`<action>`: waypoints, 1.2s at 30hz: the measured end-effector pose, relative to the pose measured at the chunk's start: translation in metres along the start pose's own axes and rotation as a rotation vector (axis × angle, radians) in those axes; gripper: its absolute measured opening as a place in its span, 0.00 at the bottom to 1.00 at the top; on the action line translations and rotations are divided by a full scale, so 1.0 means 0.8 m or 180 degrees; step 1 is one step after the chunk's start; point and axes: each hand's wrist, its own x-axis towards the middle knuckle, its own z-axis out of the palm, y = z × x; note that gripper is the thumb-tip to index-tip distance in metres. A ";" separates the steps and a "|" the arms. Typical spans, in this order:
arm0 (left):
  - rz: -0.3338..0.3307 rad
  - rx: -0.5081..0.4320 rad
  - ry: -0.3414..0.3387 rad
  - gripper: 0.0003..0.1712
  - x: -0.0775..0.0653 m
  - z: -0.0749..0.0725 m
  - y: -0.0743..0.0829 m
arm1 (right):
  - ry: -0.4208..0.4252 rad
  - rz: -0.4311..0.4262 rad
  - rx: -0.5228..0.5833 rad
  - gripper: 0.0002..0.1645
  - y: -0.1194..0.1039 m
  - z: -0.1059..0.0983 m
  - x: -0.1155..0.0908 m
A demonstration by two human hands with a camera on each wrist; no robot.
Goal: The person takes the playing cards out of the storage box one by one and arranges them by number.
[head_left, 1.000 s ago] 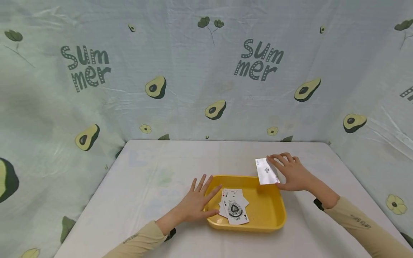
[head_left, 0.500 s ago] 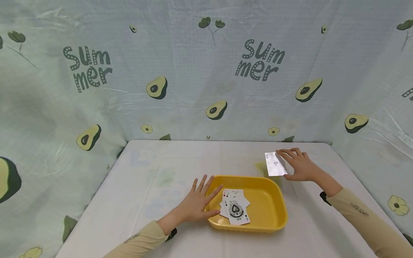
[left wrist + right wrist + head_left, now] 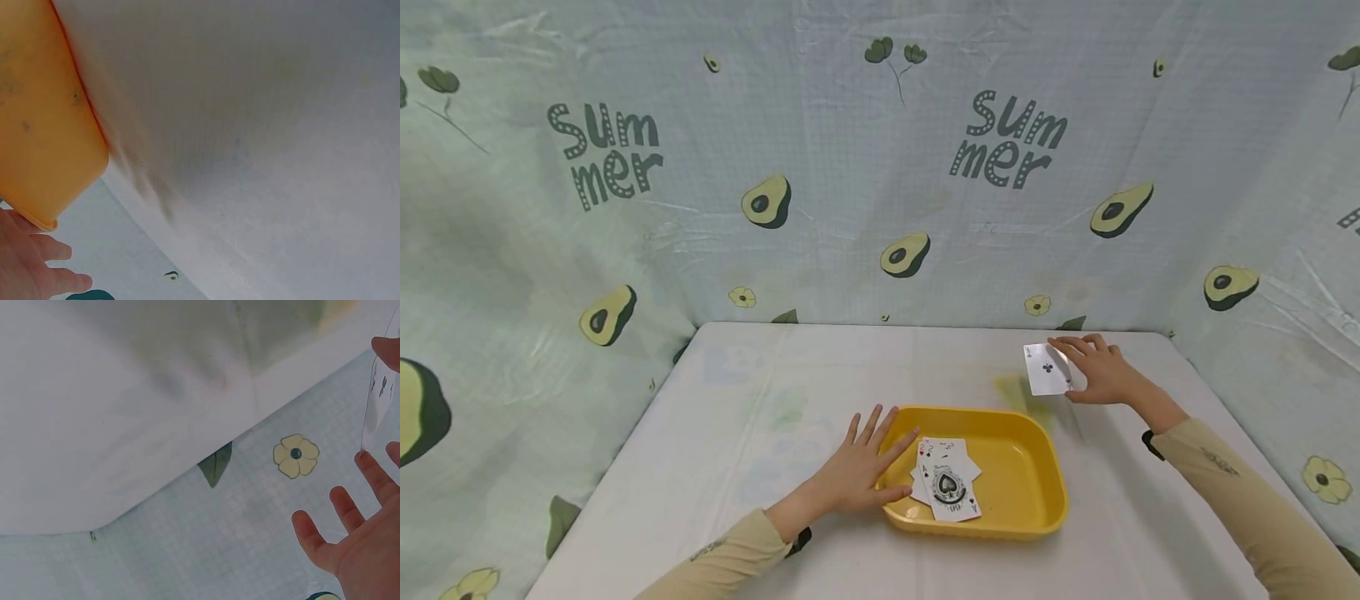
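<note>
From where I stand, the right hand (image 3: 1101,375) has its thumb and fingers well apart, gripping a single playing card (image 3: 1044,369) by its opposite edges. The card shows 1 central club and hangs above the far right of the white table (image 3: 820,367), beyond the yellow tray (image 3: 1018,483). That edge hold looks risky to me: too hard a squeeze could bow the card and flick it away, too light and it could slide out.

The left hand (image 3: 850,473) lies spread at the tray's left side, fingers straight and grasping nothing; a heavy push there might skid or tip the tray and scatter the loose card pile (image 3: 950,483) inside. Its thumb reaches right beside that pile; I can't tell whether they touch. The tray's far rim stands between the held card and the pile. Behind the table hangs an avocado-print cloth (image 3: 820,275).
</note>
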 end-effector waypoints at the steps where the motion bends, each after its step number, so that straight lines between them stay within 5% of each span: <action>1: 0.0004 0.0002 -0.0002 0.42 0.000 0.000 0.000 | -0.0002 -0.0004 0.0008 0.48 0.002 0.001 0.001; 36: 0.0079 0.0033 0.0008 0.43 -0.003 0.002 -0.003 | -0.0536 0.0504 0.0211 0.50 0.045 0.036 0.033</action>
